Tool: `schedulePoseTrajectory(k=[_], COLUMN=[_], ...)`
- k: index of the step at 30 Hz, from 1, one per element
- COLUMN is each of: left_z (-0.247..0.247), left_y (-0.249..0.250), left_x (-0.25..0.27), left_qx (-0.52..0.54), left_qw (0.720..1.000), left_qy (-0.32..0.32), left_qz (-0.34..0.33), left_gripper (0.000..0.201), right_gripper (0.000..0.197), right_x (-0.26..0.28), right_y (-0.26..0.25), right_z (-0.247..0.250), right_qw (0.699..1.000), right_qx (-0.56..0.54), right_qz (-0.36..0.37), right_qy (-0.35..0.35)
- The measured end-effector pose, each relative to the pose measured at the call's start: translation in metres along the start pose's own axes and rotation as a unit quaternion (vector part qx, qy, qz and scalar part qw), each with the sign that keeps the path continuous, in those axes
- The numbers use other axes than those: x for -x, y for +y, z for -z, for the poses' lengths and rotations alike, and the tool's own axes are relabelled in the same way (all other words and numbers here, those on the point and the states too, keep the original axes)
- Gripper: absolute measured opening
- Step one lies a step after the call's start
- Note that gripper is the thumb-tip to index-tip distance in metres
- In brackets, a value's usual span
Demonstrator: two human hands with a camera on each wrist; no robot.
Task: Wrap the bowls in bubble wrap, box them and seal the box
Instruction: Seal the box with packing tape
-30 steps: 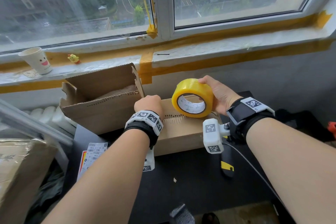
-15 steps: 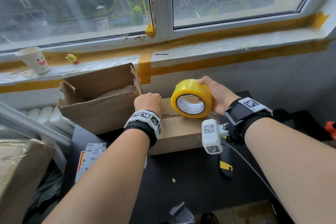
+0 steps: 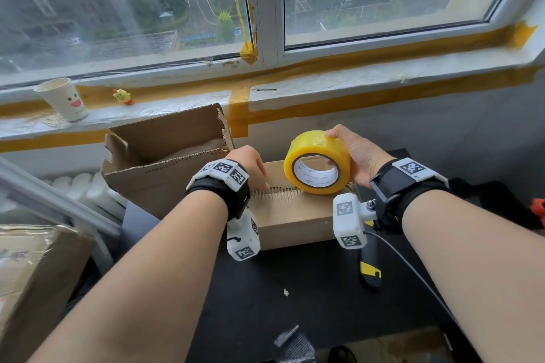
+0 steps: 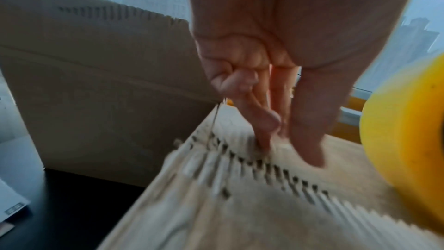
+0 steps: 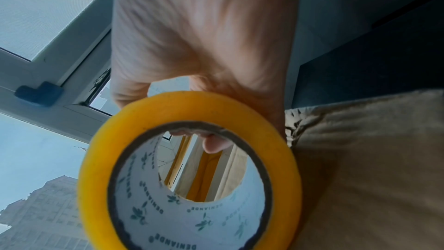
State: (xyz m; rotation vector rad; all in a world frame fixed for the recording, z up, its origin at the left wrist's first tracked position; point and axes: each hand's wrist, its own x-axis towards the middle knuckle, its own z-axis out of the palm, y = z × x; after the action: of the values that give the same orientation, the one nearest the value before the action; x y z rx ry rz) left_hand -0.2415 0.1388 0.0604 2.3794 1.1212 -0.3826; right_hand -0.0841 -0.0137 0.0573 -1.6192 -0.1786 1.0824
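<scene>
A small shut cardboard box (image 3: 295,215) with a jagged torn seam on top stands on the black table (image 3: 295,303). My left hand (image 3: 255,166) presses down on its top at the left end; in the left wrist view the thumb and one finger (image 4: 264,121) touch the cardboard (image 4: 240,216) by the seam. My right hand (image 3: 354,156) grips a yellow tape roll (image 3: 317,166), thumb inside the core, and the roll stands on edge on the box's right half. The roll (image 5: 192,105) fills the right wrist view. No bowls or bubble wrap show.
A larger open cardboard box (image 3: 165,162) stands just left of the small one, against the wall. A paper cup (image 3: 63,99) and a yellow toy (image 3: 122,96) sit on the sill. A black-and-yellow knife (image 3: 370,271) lies at front right. Another carton (image 3: 35,274) is at lower left.
Both hands and the tape roll keep their places on the box. Only the head view has shifted a little.
</scene>
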Motion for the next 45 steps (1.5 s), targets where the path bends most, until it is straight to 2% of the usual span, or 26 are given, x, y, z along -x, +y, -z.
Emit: schedulePoseTrajectory(k=[2, 4, 5, 9, 18, 20, 22, 25, 28, 29, 31, 33, 34, 36, 38, 39, 42, 45], left_z=[0.001, 0.005, 0.007, 0.010, -0.009, -0.009, -0.009, -0.002, 0.004, 0.006, 0.008, 0.013, 0.015, 0.017, 0.019, 0.021, 0.029, 0.035], left_y=[0.002, 0.005, 0.006, 0.006, 0.003, 0.004, 0.003, 0.002, 0.008, 0.010, 0.017, 0.026, 0.030, 0.039, 0.045, 0.046, 0.045, 0.040], left_x=[0.000, 0.000, -0.001, -0.002, -0.012, -0.012, -0.013, -0.014, -0.015, -0.015, -0.015, -0.011, -0.009, -0.004, 0.001, 0.003, 0.008, 0.012], left_qx=[0.045, 0.058, 0.052, -0.004, -0.099, -0.112, -0.116, -0.086, -0.021, 0.002, 0.030, 0.064, 0.110, 0.255, 0.356, 0.382, 0.447, 0.500], left_qw=[0.999, 0.998, 0.998, 0.999, 0.986, 0.986, 0.985, 0.991, 0.998, 0.998, 0.995, 0.988, 0.983, 0.960, 0.925, 0.912, 0.877, 0.842], left_qy=[-0.004, 0.020, 0.033, 0.046, 0.125, 0.120, 0.126, 0.098, 0.057, 0.060, 0.090, 0.134, 0.130, 0.032, -0.087, -0.117, -0.143, -0.169], left_qz=[-0.002, -0.003, -0.005, -0.017, -0.040, -0.042, -0.036, -0.022, 0.004, 0.009, 0.002, -0.036, -0.064, -0.108, -0.101, -0.097, -0.104, -0.113], left_gripper=[0.028, 0.019, 0.013, 0.028, 0.011, 0.015, 0.029, 0.038, 0.015, 0.009, 0.014, 0.020, 0.019, 0.027, 0.045, 0.047, 0.034, 0.023], right_gripper=[0.031, 0.029, 0.028, 0.028, 0.027, 0.029, 0.029, 0.029, 0.031, 0.030, 0.030, 0.032, 0.034, 0.039, 0.050, 0.050, 0.037, 0.034], right_x=[0.002, 0.003, 0.004, 0.006, 0.007, 0.006, 0.005, 0.002, 0.000, 0.000, 0.000, 0.001, 0.001, 0.003, 0.004, 0.006, 0.009, 0.015], right_y=[-0.001, -0.002, -0.002, -0.001, -0.001, 0.000, 0.000, 0.001, 0.001, 0.001, 0.001, 0.000, -0.001, -0.003, -0.005, -0.007, -0.012, -0.019], right_z=[-0.001, -0.002, -0.002, -0.003, -0.003, -0.003, -0.003, -0.001, 0.000, 0.000, 0.000, 0.000, 0.000, 0.001, 0.001, 0.002, 0.007, 0.006], right_qw=[1.000, 1.000, 1.000, 1.000, 1.000, 1.000, 1.000, 1.000, 1.000, 1.000, 1.000, 1.000, 1.000, 0.999, 0.997, 0.996, 0.992, 0.985], right_qx=[0.001, 0.005, 0.005, 0.007, 0.001, 0.001, -0.002, -0.001, 0.003, 0.002, -0.002, -0.012, -0.018, -0.041, -0.074, -0.086, -0.121, -0.149], right_qz=[0.002, 0.003, 0.003, 0.004, 0.013, 0.010, 0.008, 0.010, 0.007, 0.007, 0.009, 0.011, 0.012, 0.012, 0.009, 0.008, -0.002, -0.009], right_qy=[-0.001, -0.003, -0.003, 0.000, -0.001, -0.004, -0.007, -0.006, 0.001, 0.005, 0.010, 0.011, 0.010, 0.003, -0.009, -0.015, -0.046, -0.082])
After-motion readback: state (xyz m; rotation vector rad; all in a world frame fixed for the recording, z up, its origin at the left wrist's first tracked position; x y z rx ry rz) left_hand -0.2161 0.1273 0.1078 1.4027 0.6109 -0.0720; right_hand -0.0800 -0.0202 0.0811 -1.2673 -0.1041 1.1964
